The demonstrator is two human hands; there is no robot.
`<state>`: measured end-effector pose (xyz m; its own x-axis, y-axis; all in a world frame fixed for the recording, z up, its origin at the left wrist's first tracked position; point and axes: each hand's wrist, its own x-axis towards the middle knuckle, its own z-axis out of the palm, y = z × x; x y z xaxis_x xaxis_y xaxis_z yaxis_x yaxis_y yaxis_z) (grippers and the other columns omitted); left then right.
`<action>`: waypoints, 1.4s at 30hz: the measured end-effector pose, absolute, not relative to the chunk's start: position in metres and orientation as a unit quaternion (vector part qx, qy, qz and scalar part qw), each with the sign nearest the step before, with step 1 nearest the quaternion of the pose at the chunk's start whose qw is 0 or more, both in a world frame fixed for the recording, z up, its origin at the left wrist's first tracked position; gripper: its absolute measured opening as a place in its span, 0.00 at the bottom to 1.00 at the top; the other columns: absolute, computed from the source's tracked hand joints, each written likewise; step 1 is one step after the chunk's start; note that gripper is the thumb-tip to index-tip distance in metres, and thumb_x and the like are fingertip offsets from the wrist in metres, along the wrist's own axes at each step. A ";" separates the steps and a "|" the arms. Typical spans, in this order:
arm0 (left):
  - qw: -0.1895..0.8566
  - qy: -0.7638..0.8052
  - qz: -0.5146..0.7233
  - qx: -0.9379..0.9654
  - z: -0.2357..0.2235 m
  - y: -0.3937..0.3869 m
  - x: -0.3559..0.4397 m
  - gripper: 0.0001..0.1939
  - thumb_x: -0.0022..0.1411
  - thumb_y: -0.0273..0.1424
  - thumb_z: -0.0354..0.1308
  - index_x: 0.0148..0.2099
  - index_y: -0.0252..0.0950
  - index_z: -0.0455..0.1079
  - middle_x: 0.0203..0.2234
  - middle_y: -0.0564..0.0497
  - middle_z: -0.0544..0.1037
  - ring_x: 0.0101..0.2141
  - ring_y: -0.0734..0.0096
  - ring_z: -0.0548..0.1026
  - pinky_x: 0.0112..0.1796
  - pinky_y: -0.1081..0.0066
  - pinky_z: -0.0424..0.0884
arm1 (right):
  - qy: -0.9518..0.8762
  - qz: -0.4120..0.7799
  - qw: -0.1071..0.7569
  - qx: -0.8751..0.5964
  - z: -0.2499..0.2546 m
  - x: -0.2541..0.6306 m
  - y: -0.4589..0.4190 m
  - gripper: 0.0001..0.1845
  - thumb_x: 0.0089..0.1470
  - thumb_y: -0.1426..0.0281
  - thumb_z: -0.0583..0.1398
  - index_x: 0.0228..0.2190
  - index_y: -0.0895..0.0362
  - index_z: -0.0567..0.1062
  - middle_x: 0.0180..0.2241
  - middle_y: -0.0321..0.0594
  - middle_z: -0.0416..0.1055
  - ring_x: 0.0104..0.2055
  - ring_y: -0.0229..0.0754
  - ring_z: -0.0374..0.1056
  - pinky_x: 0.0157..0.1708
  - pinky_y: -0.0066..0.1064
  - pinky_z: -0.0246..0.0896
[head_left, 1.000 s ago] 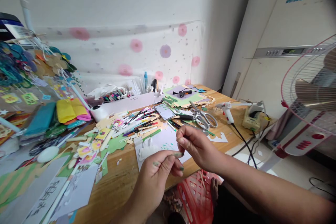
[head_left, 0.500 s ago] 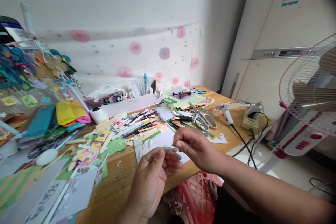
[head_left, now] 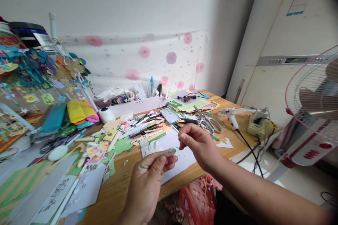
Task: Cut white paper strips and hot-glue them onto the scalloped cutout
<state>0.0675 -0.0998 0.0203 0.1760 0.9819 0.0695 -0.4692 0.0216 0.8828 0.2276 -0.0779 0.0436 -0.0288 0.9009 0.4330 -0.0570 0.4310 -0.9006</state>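
My left hand is raised over the front of the wooden table, palm side up, its fingers curled and the thumb laid against them. Green smudges or tiny green bits mark its index finger. Just to the right, my right hand pinches thumb and forefinger together, a short gap from the left fingertips. Whatever either hand holds is too small to make out. Beneath them lies a white sheet of paper sprinkled with tiny green bits. Silver scissors and a phone-like flat panel rest behind the hands.
A white glue gun with a black cord stands at right by a power strip. Pens and paper scraps cover the middle. Paper flowers lie left. A red plastic basket sits below the edge; a fan stands right.
The view has shifted, so the table appears further right and slightly lower. My left fingers have curled in more, and the gap between the hands has widened slightly. My right hand keeps its pinch.
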 end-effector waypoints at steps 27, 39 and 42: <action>0.437 0.395 0.518 0.620 0.030 -0.095 0.048 0.08 0.61 0.35 0.58 0.34 0.41 0.77 0.28 0.53 0.81 0.31 0.69 0.79 0.35 0.74 0.73 | -0.699 0.340 0.521 -0.353 0.040 0.230 -0.085 0.14 0.63 0.59 0.49 0.31 0.56 0.62 0.27 0.35 0.59 0.30 0.39 0.55 0.30 0.30 0.54; 0.642 0.351 0.449 0.512 0.032 -0.096 0.071 0.10 0.54 0.34 0.65 0.25 0.33 0.72 0.21 0.54 0.73 0.26 0.74 0.71 0.32 0.73 0.69 | -0.778 0.180 0.499 -0.336 0.038 0.231 -0.096 0.11 0.47 0.81 0.62 0.24 0.56 0.66 0.25 0.33 0.65 0.28 0.36 0.61 0.29 0.27 0.55; 0.646 0.360 0.440 0.510 0.034 -0.097 0.071 0.09 0.53 0.33 0.65 0.26 0.33 0.73 0.21 0.53 0.75 0.26 0.73 0.71 0.31 0.74 0.69 | -0.772 0.304 0.474 -0.293 0.039 0.238 -0.095 0.15 0.43 0.79 0.66 0.33 0.55 0.68 0.32 0.36 0.65 0.34 0.38 0.63 0.35 0.30 0.60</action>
<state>0.0714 -0.0972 0.0337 0.3537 0.9352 -0.0168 -0.2001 0.0932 0.9753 0.2385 -0.0954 0.0395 -0.3780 0.7414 0.5544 0.1642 0.6431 -0.7480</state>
